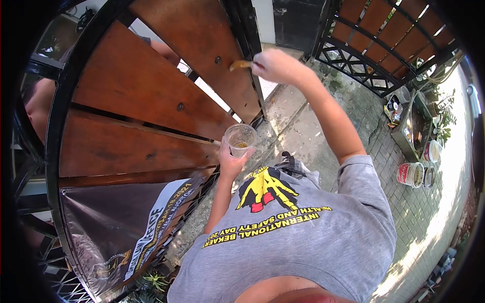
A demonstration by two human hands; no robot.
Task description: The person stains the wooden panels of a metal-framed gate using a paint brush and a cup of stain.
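My right hand (277, 66) is raised and closed around a paintbrush (241, 65), its yellowish bristles pointing left at a brown wooden plank (189, 30) of the gate. The bristles overlap the plank's right edge in this view. Lower down, my left hand (231, 160) wraps round a clear plastic cup (241, 132) from below. A little brownish liquid shows at the cup's bottom. The cup sits close by the lower ends of the planks, which are set in a black metal frame (54, 126).
A dark banner (108, 222) with lettering hangs on the gate's lower part. Another slatted gate panel (384, 38) stands at the back right. Labelled tubs (410, 174) and a planter box (411, 126) sit on the paving. Bare skin of a person (39, 106) shows behind the frame.
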